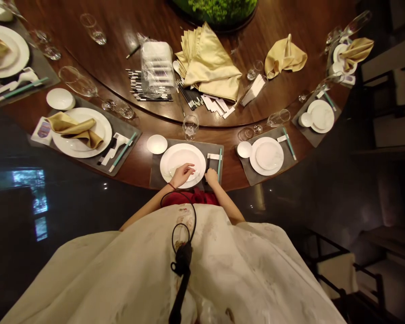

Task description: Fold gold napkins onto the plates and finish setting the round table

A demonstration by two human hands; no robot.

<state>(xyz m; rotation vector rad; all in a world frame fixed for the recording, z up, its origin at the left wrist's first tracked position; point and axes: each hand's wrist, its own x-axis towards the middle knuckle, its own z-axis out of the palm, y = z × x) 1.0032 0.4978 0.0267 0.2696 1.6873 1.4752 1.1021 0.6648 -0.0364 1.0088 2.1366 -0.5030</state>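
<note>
My left hand (181, 175) rests on the near rim of a white plate (182, 163), fingers spread lightly on it. The plate sits on a grey placemat (215, 149) at the table's near edge. My right hand (211, 176) lies just right of the plate, fingers curled at the near end of dark chopsticks (208, 163) beside a teal-handled utensil (219, 162). Whether it grips them is unclear. A small white dish (157, 144) and a glass (190, 127) stand behind the plate.
Set places lie left (82, 132) and right (266, 155), the left with a gold napkin. On the raised centre turntable are folded gold napkins (209, 63), a plastic-wrapped stack (157, 67), loose chopsticks (191, 96) and white cards (218, 104). Wine glasses (84, 85) lie about.
</note>
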